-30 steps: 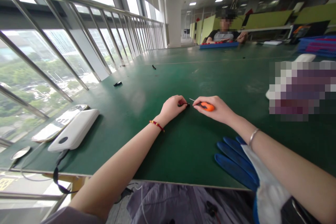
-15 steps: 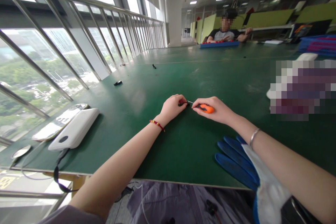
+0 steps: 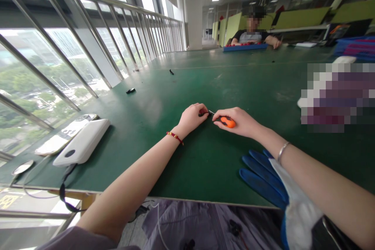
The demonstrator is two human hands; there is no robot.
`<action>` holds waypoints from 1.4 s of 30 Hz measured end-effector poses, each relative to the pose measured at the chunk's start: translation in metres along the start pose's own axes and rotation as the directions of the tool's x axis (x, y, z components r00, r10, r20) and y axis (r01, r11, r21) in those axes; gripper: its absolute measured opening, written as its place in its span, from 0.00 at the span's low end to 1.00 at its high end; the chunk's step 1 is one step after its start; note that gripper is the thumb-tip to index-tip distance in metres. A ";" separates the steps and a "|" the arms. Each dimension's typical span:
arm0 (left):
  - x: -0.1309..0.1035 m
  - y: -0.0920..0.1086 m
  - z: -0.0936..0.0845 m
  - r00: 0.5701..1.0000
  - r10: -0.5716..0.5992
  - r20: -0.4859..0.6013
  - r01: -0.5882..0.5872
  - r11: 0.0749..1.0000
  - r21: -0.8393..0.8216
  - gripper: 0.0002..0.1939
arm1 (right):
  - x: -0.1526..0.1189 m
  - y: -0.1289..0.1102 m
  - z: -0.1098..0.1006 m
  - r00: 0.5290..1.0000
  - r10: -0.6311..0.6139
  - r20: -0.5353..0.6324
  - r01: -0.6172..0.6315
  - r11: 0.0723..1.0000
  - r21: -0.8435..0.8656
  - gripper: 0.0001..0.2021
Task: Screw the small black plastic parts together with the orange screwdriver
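My right hand [image 3: 238, 121] is closed around a screwdriver [image 3: 227, 121] with an orange and black handle, its thin metal shaft pointing left. The tip of the shaft meets a small black part [image 3: 204, 114] pinched in the fingers of my left hand [image 3: 193, 117]. Most of that part is hidden by the fingers. Both hands rest low over the green table [image 3: 181, 172].
A blue and white glove [image 3: 263, 172] lies under my right forearm. At the left are a white power bank [image 3: 84, 144], a phone [image 3: 66, 134] and small black pieces [image 3: 131, 90]. A person [image 3: 253, 35] sits behind a blue tray [image 3: 244, 47].
The screwdriver handle has turned and tilted slightly in my right hand. My left hand has hardly moved. The person across the table has lowered an arm onto the tabletop.
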State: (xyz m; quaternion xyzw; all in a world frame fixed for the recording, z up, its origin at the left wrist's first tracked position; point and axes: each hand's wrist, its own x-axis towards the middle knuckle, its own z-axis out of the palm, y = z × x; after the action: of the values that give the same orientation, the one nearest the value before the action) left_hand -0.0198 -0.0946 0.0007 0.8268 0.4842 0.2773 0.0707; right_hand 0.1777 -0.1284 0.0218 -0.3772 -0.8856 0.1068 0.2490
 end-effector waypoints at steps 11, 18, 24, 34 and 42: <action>0.000 0.000 0.000 1.000 -0.002 0.005 0.002 1.000 -0.006 0.06 | 0.000 0.001 0.001 1.000 -0.013 -0.016 0.013 1.000 0.018 0.06; 0.001 -0.001 0.000 1.000 0.011 0.001 -0.011 1.000 -0.016 0.05 | 0.000 0.001 0.001 1.000 -0.005 -0.013 0.006 1.000 0.014 0.07; 0.001 -0.001 0.001 1.000 0.001 0.006 -0.001 1.000 -0.020 0.05 | 0.000 0.002 0.000 1.000 -0.004 -0.004 0.004 1.000 0.011 0.07; 0.000 -0.002 0.000 0.999 0.032 0.011 -0.032 0.999 0.002 0.05 | 0.000 0.001 0.000 1.000 -0.011 -0.009 0.011 1.000 0.005 0.07; 0.000 -0.001 0.002 0.999 0.038 -0.024 -0.038 0.999 -0.003 0.04 | -0.001 0.000 0.000 0.997 0.023 -0.078 -0.022 1.000 0.021 0.08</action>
State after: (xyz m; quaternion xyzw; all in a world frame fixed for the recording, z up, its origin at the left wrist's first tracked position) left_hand -0.0194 -0.0940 -0.0010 0.8323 0.4689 0.2893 0.0608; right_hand 0.1784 -0.1287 0.0215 -0.3885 -0.8698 0.1038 0.2859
